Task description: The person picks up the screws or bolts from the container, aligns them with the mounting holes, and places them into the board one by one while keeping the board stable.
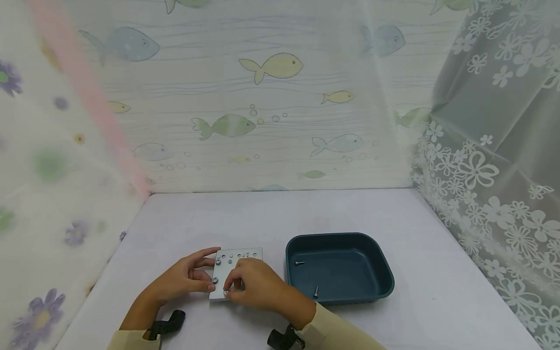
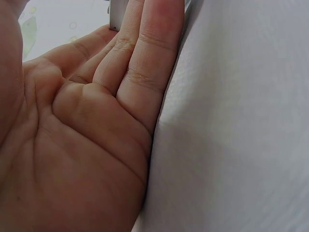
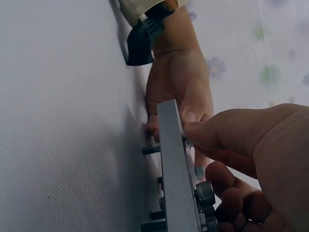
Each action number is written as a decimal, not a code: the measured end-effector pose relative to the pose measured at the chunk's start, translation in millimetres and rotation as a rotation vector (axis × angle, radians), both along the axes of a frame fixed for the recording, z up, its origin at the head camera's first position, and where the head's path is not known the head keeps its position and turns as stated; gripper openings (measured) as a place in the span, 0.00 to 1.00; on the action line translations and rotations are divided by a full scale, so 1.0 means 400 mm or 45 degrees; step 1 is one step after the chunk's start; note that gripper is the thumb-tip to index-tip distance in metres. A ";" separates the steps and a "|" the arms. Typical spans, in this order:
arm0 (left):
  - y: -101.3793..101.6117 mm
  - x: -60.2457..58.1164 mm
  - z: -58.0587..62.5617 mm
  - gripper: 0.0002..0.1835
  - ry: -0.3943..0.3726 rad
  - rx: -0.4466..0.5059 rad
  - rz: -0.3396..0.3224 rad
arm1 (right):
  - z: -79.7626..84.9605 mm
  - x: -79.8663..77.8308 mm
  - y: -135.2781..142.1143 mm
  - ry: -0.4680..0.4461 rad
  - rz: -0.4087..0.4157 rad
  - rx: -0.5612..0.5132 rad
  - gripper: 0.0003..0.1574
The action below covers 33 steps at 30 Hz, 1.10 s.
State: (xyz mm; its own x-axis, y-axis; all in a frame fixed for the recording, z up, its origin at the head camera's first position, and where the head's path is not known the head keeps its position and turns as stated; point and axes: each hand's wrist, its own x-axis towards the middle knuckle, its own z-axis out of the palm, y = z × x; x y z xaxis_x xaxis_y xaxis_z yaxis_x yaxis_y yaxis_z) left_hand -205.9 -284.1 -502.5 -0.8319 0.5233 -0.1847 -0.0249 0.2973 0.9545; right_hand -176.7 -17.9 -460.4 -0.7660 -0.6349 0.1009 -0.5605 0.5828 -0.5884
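Note:
A silvery metal plate (image 1: 222,272) with rows of holes lies in front of me on the white table. My left hand (image 1: 185,274) holds its left edge, thumb near the lower corner and fingers by the upper one. At the plate's lower left, my right hand (image 1: 258,284) pinches a small screw (image 1: 226,292) between thumb and forefinger. Edge-on in the right wrist view, the plate (image 3: 174,159) has a large screw head (image 3: 205,193) on its upper face and several shanks sticking out below. My right hand hides much of the plate's lower right.
Right of the plate stands a dark teal tray (image 1: 341,235) with a screw (image 1: 299,263) at its left and another screw (image 1: 316,291) near its front wall. Fish-print cloth (image 1: 271,160) hangs behind the table, and a lace curtain (image 1: 490,204) borders the right side.

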 end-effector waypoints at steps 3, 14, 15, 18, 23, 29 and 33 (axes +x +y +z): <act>-0.001 -0.001 -0.001 0.52 0.001 -0.002 0.000 | -0.002 0.000 0.000 0.019 0.006 0.017 0.04; 0.001 -0.002 -0.001 0.53 -0.010 0.000 0.010 | -0.007 -0.003 -0.001 0.035 0.016 0.048 0.03; 0.001 -0.002 -0.001 0.53 -0.012 0.003 0.011 | -0.006 -0.003 -0.001 0.030 0.016 0.048 0.03; 0.001 -0.003 -0.003 0.53 -0.017 0.008 0.014 | -0.003 -0.002 -0.001 0.026 0.017 0.056 0.03; 0.000 -0.005 -0.006 0.52 -0.023 0.010 0.009 | 0.004 -0.003 0.002 0.016 0.024 0.062 0.03; -0.001 -0.005 -0.010 0.52 -0.008 0.001 0.003 | 0.041 -0.002 0.018 -0.011 0.043 0.066 0.04; 0.001 -0.006 -0.009 0.52 -0.002 -0.016 0.018 | 0.069 -0.006 0.037 0.011 0.066 0.054 0.05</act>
